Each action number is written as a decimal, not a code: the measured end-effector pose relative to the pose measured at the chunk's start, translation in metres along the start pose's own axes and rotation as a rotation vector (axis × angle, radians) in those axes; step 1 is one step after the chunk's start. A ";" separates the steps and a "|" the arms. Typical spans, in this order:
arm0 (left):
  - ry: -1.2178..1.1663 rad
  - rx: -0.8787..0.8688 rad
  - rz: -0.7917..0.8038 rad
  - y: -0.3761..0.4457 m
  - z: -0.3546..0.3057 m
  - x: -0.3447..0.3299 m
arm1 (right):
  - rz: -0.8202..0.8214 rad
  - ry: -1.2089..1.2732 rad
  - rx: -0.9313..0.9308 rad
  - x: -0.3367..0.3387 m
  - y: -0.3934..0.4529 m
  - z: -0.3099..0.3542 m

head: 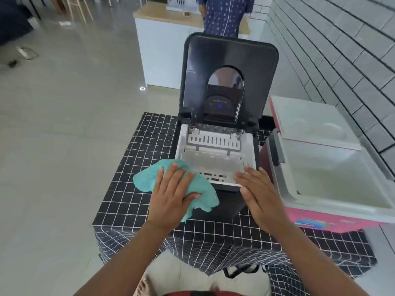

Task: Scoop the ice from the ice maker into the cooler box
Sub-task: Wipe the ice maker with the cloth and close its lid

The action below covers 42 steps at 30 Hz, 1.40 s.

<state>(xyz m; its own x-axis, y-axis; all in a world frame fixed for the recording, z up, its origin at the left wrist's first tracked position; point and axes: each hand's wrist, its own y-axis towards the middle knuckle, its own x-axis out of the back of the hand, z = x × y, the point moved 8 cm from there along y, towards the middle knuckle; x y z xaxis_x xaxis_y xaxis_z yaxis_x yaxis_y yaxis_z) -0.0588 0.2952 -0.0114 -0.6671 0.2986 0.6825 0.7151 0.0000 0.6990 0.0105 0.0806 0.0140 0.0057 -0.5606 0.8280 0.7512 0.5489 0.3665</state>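
A black ice maker [229, 205] stands on the checked table with its lid [229, 54] raised upright. Inside sits a white ice basket [215, 163]; no ice shows in it. To its right stands a pink cooler box [320, 218], open, with a white interior and its lid [310, 122] leaning back toward the wall. My left hand [171, 195] lies flat on a teal cloth [149, 178] at the ice maker's front left corner, thumb over the cloth's edge. My right hand [258, 193] rests with straight fingers on the front right rim of the ice maker.
The small table [132, 167] wears a black cloth with white grid lines. A grey brick wall [342, 50] runs along the right. Behind, a person in a blue patterned shirt [224, 13] stands by a white counter [162, 45]. Tiled floor spreads to the left.
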 end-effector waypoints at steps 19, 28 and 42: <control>0.112 0.041 -0.004 0.010 -0.103 -0.031 | -0.015 0.280 0.125 0.014 -0.016 -0.024; 0.111 0.233 0.029 0.000 -0.030 0.004 | -0.022 0.279 0.134 0.004 -0.020 -0.030; -0.146 0.172 0.067 0.025 -0.094 -0.005 | -0.225 0.454 -0.022 0.026 -0.021 -0.035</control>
<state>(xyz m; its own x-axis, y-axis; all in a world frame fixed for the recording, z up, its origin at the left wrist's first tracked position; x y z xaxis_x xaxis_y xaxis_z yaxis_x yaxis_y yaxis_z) -0.0569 0.2044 0.0228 -0.5886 0.4383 0.6793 0.7902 0.1345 0.5979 0.0178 0.0324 0.0129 0.1250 -0.8791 0.4599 0.7807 0.3732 0.5012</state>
